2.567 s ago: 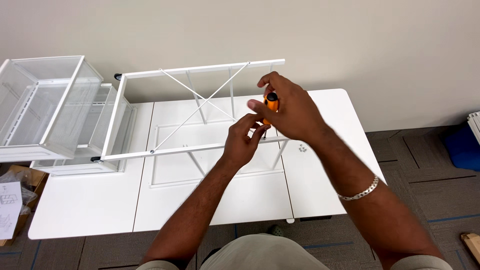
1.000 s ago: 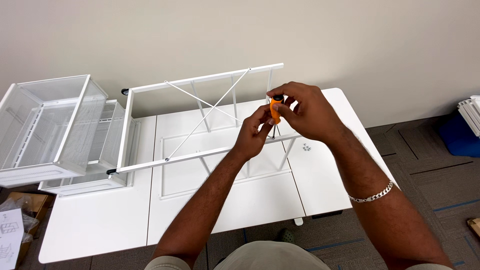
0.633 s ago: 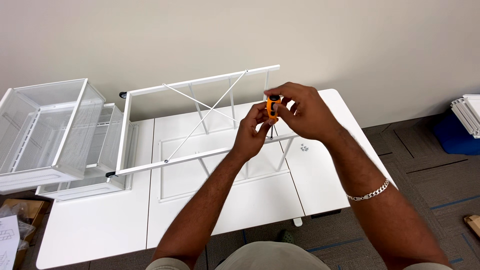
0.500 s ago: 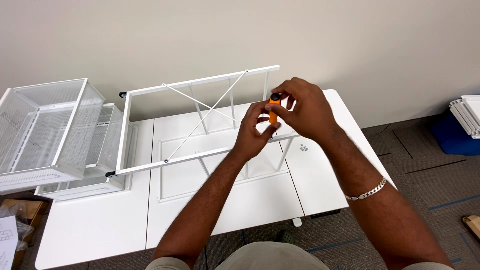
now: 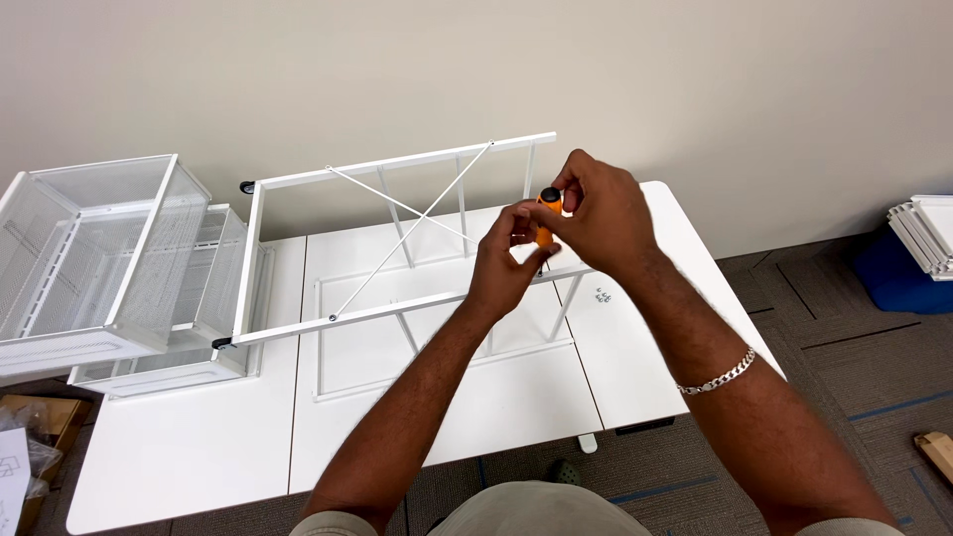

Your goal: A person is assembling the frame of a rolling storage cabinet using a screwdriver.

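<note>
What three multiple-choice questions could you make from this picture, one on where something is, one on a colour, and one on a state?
1. Where do the mesh drawers sit?
A. at the left end of the table
B. on the floor at the right
C. on top of the frame

2. What colour is the handle of the screwdriver?
A. blue
B. orange
C. green

3. How is the screwdriver held?
A. lying loose on the table
C. in the left hand only
B. by both hands at once

Answers:
1. A: the drawers stand stacked at the left end of the white table, beside the white wire frame.
2. B: the handle is orange with a black cap.
3. B: the right hand grips it from above and the left hand pinches it lower down.
</note>
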